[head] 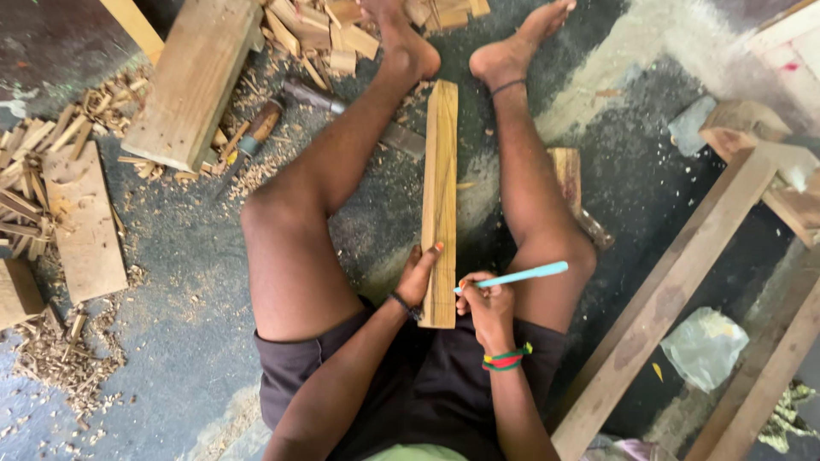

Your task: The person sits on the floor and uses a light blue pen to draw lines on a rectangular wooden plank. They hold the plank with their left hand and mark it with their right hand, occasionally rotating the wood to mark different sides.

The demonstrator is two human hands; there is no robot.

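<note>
A long narrow wooden plank (441, 188) lies on the floor between my outstretched legs, running away from me. My left hand (418, 275) rests on the plank's left edge near its close end, fingers laid against the wood. My right hand (487, 299) grips a light blue pen (517, 276) whose tip touches the plank's right side. Both wrists wear bands, the right one red and green.
A thick wooden block (195, 81) and a chisel (248, 141) lie at the upper left among shavings and offcuts (43, 188). Long timber beams (675, 290) cross the right side. A short wood piece (565, 171) lies under my right leg. A crumpled plastic bag (705, 346) lies at right.
</note>
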